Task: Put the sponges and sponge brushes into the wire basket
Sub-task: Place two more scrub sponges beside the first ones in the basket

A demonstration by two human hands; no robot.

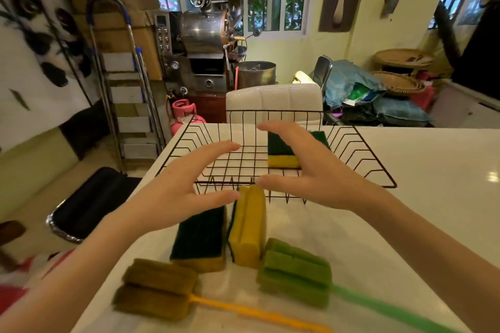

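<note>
A black wire basket stands on the white table. One green-and-yellow sponge lies inside it at the right. My left hand and my right hand hover open over the basket's near rim, holding nothing. In front of the basket lie a flat sponge with its dark green side up and a sponge standing on its edge. Nearer me lie an olive-brown sponge brush with an orange handle and a green sponge brush with a green handle.
The table's left edge runs diagonally past my left arm, and the floor lies below. Beyond the basket stands a white chair back. A stepladder, a pink gas cylinder and a metal machine fill the far left.
</note>
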